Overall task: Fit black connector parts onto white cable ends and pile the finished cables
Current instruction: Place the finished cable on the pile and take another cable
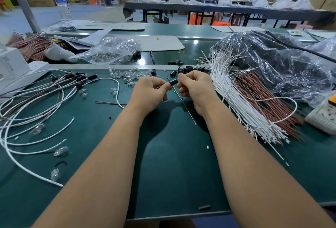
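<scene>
A small black connector part [173, 82] is held above the green table [172, 164] between both hands. My left hand [151, 92] pinches its left end and my right hand [194, 88] pinches its right end. A thin brown wire [183, 103] hangs down from it onto the table. Finished cables with black connectors [72, 80] lie piled at the left. A bundle of white cables [234, 100] and brown ones [263, 98] lies at the right. Loose black connectors [192, 69] sit just beyond my hands.
Small clear glass bulbs [125, 75] are scattered behind my left hand, more in a plastic bag [109, 51]. A crumpled plastic bag [283, 64] covers the right rear. A white power strip [323, 116] lies at the right edge. A water bottle [62, 4] stands far left.
</scene>
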`<state>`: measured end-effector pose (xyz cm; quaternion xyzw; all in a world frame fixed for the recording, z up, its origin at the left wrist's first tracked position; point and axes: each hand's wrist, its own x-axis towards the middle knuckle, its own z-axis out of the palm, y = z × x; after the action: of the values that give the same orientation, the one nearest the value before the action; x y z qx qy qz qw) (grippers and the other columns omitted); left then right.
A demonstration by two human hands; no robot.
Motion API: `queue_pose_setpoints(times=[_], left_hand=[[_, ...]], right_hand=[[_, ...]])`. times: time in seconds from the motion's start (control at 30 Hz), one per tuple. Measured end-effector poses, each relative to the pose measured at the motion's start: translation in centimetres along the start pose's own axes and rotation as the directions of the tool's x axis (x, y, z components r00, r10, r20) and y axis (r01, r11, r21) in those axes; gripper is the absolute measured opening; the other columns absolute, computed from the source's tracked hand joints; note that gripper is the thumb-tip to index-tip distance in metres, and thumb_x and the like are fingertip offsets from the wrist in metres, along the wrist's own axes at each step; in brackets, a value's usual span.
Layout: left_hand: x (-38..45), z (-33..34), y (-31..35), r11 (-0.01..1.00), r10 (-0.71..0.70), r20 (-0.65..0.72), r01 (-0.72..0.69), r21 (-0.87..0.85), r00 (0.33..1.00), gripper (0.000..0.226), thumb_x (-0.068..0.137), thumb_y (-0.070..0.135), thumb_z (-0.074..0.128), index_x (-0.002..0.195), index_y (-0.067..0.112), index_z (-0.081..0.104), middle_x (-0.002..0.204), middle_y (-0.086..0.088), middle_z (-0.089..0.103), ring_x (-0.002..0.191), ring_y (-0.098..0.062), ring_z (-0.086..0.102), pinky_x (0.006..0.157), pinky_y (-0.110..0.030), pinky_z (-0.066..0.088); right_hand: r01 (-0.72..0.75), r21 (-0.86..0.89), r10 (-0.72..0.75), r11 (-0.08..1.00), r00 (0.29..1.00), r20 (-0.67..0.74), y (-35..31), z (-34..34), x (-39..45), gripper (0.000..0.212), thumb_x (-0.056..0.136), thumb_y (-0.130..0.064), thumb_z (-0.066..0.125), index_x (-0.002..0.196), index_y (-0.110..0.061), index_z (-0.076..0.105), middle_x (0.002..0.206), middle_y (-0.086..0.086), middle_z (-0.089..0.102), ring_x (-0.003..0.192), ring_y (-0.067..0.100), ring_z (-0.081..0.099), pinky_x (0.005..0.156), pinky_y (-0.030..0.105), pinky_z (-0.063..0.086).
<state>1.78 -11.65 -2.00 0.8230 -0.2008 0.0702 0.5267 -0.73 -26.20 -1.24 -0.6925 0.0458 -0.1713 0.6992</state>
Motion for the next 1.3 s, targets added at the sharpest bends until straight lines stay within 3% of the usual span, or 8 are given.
queue_pose_setpoints(times=[0.3,0.67,0.77,1.03,1.2,1.3], left_hand=[[-0.07,0.15,0.13,0.999,0.036,-0.037,-0.035,0.014,0.999,0.017,0.092,0.017,0.063,0.076,0.018,0.070,0.055,0.005,0.060,0.042,0.001,0.043,0.049,-0.012,0.033],[0.07,-0.39,-0.01,0.997,-0.011,0.025,0.013,-0.071,1.000,0.016,0.092,0.016,0.064,0.080,0.012,0.074,0.046,0.008,0.056,0.049,-0.004,0.044,0.051,-0.010,0.035],[-0.02,-0.26,0.21,0.997,-0.013,0.016,0.015,-0.079,1.000,0.016,0.092,0.014,0.064,0.080,0.010,0.074,0.045,0.008,0.054,0.044,0.000,0.043,0.050,-0.009,0.034],[-0.14,0.08,0.49,1.000,-0.016,0.016,0.016,-0.006,1.000,0.019,0.093,0.019,0.061,0.079,0.016,0.072,0.052,0.005,0.048,0.047,-0.008,0.037,0.051,-0.022,0.033],[-0.15,-0.08,0.44,0.999,-0.032,0.016,0.032,-0.039,0.999,0.019,0.094,0.017,0.058,0.080,0.016,0.071,0.045,0.012,0.046,0.041,-0.001,0.037,0.045,-0.013,0.031],[-0.14,-0.17,0.40,0.998,-0.030,0.026,0.032,-0.051,0.999,0.021,0.095,0.018,0.057,0.078,0.020,0.069,0.049,0.009,0.048,0.041,0.000,0.038,0.045,-0.010,0.031]], right_hand=[[-0.081,0.044,0.080,0.996,0.996,0.031,-0.20,-0.01,0.22,0.024,0.096,-0.010,0.057,0.072,-0.010,0.053,0.050,-0.004,0.058,0.040,0.004,0.047,0.041,0.017,0.040],[-0.011,-0.012,0.012,1.000,0.991,0.137,-0.37,-0.43,-0.01,0.026,0.097,-0.009,0.055,0.072,-0.012,0.049,0.059,0.003,0.055,0.043,0.006,0.046,0.044,0.015,0.038],[-0.007,0.001,0.007,1.000,0.994,0.111,-0.26,-0.20,0.02,0.026,0.097,-0.009,0.055,0.073,-0.012,0.049,0.057,0.001,0.055,0.042,0.005,0.045,0.043,0.014,0.037],[-0.037,-0.003,0.037,0.999,0.998,-0.053,-0.14,0.52,0.23,0.013,0.090,-0.003,0.052,0.082,-0.012,0.058,0.055,-0.001,0.053,0.037,0.002,0.042,0.038,0.015,0.035],[-0.051,0.129,0.061,0.990,0.996,-0.073,-0.06,0.10,0.45,0.020,0.098,-0.011,0.052,0.082,-0.011,0.064,0.058,0.002,0.053,0.040,0.005,0.043,0.041,0.016,0.035],[-0.055,0.186,0.065,0.981,0.997,-0.048,-0.10,-0.08,0.49,0.015,0.095,-0.005,0.053,0.087,-0.007,0.065,0.061,0.002,0.057,0.045,0.007,0.048,0.046,0.018,0.037]])
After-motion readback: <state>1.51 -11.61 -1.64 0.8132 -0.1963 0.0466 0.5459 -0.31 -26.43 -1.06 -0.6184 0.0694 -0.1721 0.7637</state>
